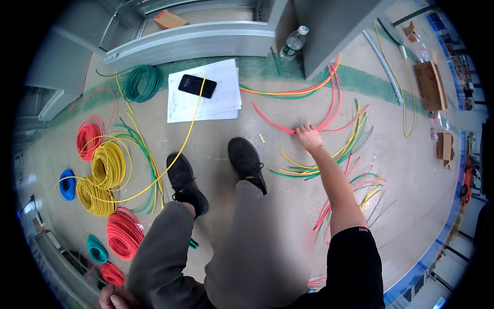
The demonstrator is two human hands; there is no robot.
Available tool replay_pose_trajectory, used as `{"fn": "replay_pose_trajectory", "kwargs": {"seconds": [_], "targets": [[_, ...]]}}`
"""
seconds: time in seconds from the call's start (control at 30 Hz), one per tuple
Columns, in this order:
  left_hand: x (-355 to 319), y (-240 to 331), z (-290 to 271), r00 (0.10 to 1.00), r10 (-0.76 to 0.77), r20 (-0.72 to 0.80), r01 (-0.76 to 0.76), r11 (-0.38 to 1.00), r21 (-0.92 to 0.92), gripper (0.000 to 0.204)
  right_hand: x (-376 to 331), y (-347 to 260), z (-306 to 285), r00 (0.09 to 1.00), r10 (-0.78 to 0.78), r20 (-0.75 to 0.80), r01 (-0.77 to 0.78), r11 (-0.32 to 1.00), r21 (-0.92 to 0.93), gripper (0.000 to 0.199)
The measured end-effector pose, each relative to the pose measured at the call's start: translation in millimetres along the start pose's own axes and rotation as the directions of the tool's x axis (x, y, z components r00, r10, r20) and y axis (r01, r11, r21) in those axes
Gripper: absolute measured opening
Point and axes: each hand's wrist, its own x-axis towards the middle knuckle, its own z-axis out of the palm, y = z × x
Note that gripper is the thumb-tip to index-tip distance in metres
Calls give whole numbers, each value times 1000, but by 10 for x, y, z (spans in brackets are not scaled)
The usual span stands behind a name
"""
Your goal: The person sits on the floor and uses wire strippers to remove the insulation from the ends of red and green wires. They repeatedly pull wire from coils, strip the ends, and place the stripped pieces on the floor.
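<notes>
Out to the right, my right hand (309, 138) reaches down to the floor with its fingers closed on red wires (278, 125). These cut lengths curve away on both sides of the fingers. Just nearer lies a bundle of yellow and green wires (339, 154), fanned out beside my forearm. A further loose spread of red, green and yellow wires (370, 181) is to the right of that arm. My left hand (117, 297) shows only in part at the lower left, next to my thigh, fingers curled; whatever they may hold is hidden.
Coils of yellow wire (109, 165), red wire (123, 234), green wire (144, 83) and blue wire (67, 185) lie left. Ahead are papers (206, 110) under a phone (190, 85), a bottle (294, 43) and a grey metal cabinet (195, 46). Cardboard boxes (431, 86) stand right.
</notes>
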Motion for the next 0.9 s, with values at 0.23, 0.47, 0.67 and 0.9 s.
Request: {"fn": "replay_pose_trajectory", "kwargs": {"seconds": [0.23,0.47,0.67,0.9], "targets": [[-3,-114,-140,989,48,141,-43,998,-34,22,-201,40,-530,993,99,62,-97,995,-27,18],[-25,-73,-28,976,109,190,-75,982,-176,23,-581,304,-1463,910,340,-237,-253,908,334,17],[-21,-9,22,937,154,315,-69,961,-267,21,-877,577,-3139,683,534,-499,-140,766,628,13],[21,240,86,760,323,563,-202,942,-268,17,-1399,583,-5278,819,476,-319,254,197,947,22]]}}
